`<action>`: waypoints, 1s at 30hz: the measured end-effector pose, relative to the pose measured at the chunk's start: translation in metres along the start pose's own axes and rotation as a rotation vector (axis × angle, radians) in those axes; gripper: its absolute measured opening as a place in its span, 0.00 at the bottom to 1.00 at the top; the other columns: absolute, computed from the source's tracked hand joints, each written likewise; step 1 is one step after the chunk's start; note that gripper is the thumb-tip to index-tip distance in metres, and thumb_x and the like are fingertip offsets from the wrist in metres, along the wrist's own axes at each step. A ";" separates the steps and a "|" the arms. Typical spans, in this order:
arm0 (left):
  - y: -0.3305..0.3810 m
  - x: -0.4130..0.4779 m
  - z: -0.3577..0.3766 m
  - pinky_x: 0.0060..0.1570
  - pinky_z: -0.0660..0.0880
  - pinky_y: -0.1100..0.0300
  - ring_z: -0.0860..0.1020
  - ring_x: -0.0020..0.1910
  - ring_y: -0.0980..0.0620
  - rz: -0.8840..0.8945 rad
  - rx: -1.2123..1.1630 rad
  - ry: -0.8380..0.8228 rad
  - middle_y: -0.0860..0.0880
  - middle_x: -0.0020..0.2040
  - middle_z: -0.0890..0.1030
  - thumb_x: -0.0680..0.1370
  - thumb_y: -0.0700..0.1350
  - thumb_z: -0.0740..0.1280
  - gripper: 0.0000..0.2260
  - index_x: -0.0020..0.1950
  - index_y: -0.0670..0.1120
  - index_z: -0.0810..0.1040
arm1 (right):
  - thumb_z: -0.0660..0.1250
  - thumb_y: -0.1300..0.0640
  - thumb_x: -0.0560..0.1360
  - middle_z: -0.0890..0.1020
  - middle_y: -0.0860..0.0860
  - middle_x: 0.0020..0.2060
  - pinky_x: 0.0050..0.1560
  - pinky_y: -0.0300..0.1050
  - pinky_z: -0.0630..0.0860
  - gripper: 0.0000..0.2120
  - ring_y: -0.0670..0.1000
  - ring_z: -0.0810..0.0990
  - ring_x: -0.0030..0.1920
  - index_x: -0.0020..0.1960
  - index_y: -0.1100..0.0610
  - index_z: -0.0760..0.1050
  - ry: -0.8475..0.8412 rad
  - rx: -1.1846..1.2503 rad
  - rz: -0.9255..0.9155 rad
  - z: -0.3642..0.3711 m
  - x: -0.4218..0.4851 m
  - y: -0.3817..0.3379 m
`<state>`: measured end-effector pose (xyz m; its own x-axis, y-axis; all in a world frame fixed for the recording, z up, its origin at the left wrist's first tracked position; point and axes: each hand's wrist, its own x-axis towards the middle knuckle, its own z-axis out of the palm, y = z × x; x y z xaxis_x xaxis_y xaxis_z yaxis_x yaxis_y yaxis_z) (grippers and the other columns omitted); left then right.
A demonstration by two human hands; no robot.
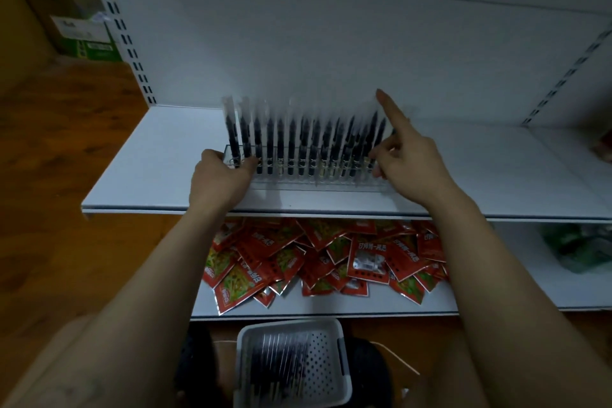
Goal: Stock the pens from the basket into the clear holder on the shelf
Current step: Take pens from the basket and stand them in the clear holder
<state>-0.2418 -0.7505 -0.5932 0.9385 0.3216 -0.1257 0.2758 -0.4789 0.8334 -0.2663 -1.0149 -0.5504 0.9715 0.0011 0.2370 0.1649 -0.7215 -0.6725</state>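
Note:
A clear holder (pixel 318 180) stands on the white shelf (pixel 159 159), filled with a row of several black pens (pixel 291 146) in clear sleeves, standing upright. My left hand (pixel 220 180) grips the holder's left end, thumb against the leftmost pens. My right hand (pixel 409 162) is at the holder's right end, index finger stretched up and pointing over the pen tops, the other fingers curled by the rightmost pens. A white perforated basket (pixel 331 364) sits low at the bottom, with several more sleeved pens (pixel 275 364) lying in its left half.
The lower shelf (pixel 331 303) holds a heap of red snack packets (pixel 318 258) and a green bag (pixel 576 248) at the right. Slotted uprights (pixel 119 23) frame the shelf. Boxes (pixel 86 40) stand on the wooden floor at the left.

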 end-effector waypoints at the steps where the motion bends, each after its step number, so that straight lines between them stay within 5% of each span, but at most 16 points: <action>1: 0.000 0.000 -0.001 0.56 0.72 0.50 0.73 0.61 0.41 -0.005 -0.006 -0.001 0.41 0.64 0.73 0.75 0.58 0.69 0.31 0.70 0.41 0.65 | 0.58 0.63 0.80 0.81 0.62 0.39 0.43 0.50 0.81 0.36 0.57 0.81 0.37 0.75 0.31 0.47 -0.002 -0.026 -0.017 0.003 -0.001 -0.002; 6: -0.002 -0.006 -0.005 0.52 0.67 0.54 0.71 0.65 0.41 -0.032 -0.029 -0.007 0.42 0.69 0.71 0.73 0.60 0.70 0.34 0.71 0.41 0.65 | 0.55 0.64 0.79 0.73 0.58 0.28 0.34 0.56 0.77 0.35 0.61 0.74 0.30 0.76 0.34 0.50 0.068 -0.102 -0.086 0.015 -0.003 -0.008; 11: -0.005 -0.008 -0.005 0.53 0.69 0.52 0.72 0.64 0.41 -0.043 -0.043 0.002 0.42 0.68 0.72 0.73 0.61 0.70 0.34 0.70 0.42 0.66 | 0.57 0.65 0.79 0.80 0.57 0.43 0.49 0.51 0.81 0.32 0.58 0.81 0.40 0.73 0.35 0.59 0.152 0.087 -0.021 0.009 -0.008 0.003; 14: -0.005 -0.006 -0.004 0.55 0.70 0.51 0.72 0.63 0.41 -0.043 -0.065 0.000 0.42 0.67 0.72 0.73 0.60 0.70 0.33 0.70 0.42 0.66 | 0.57 0.68 0.78 0.79 0.54 0.49 0.48 0.51 0.81 0.31 0.60 0.81 0.43 0.72 0.39 0.64 0.148 0.151 0.018 0.007 -0.011 0.008; 19: -0.003 -0.001 -0.003 0.54 0.70 0.52 0.72 0.62 0.42 -0.031 -0.077 -0.002 0.42 0.66 0.72 0.74 0.57 0.70 0.31 0.70 0.42 0.66 | 0.59 0.65 0.79 0.79 0.55 0.47 0.41 0.39 0.79 0.32 0.58 0.82 0.42 0.74 0.37 0.59 0.159 0.138 0.016 0.010 -0.014 0.009; 22: -0.004 -0.004 -0.003 0.58 0.72 0.49 0.72 0.64 0.41 -0.008 -0.044 0.016 0.41 0.67 0.72 0.74 0.57 0.70 0.32 0.70 0.41 0.66 | 0.61 0.63 0.79 0.78 0.54 0.44 0.44 0.42 0.81 0.32 0.59 0.81 0.40 0.74 0.34 0.57 0.209 0.165 0.029 0.011 -0.022 0.005; 24: -0.009 -0.010 -0.003 0.60 0.72 0.47 0.72 0.64 0.41 0.037 -0.021 0.040 0.41 0.67 0.72 0.74 0.59 0.70 0.33 0.71 0.42 0.65 | 0.62 0.62 0.80 0.78 0.54 0.43 0.42 0.44 0.82 0.29 0.58 0.81 0.40 0.74 0.38 0.61 0.207 0.202 0.061 0.012 -0.032 0.000; 27: -0.018 -0.029 -0.006 0.61 0.72 0.47 0.71 0.65 0.42 0.143 0.027 0.117 0.42 0.67 0.72 0.74 0.59 0.69 0.32 0.71 0.42 0.66 | 0.61 0.64 0.80 0.79 0.53 0.43 0.34 0.33 0.77 0.22 0.52 0.81 0.37 0.71 0.49 0.68 0.140 0.235 0.125 0.017 -0.052 -0.009; 30: -0.029 -0.055 -0.003 0.61 0.73 0.45 0.72 0.64 0.44 0.221 0.028 0.144 0.44 0.65 0.72 0.74 0.56 0.70 0.29 0.69 0.44 0.67 | 0.61 0.62 0.80 0.81 0.52 0.41 0.37 0.41 0.80 0.14 0.47 0.81 0.34 0.63 0.53 0.76 0.045 0.166 0.170 0.030 -0.069 -0.015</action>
<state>-0.3024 -0.7517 -0.6090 0.9379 0.3184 0.1375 0.0747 -0.5726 0.8164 -0.3306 -0.9834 -0.5776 0.9797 -0.1447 0.1389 0.0286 -0.5848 -0.8106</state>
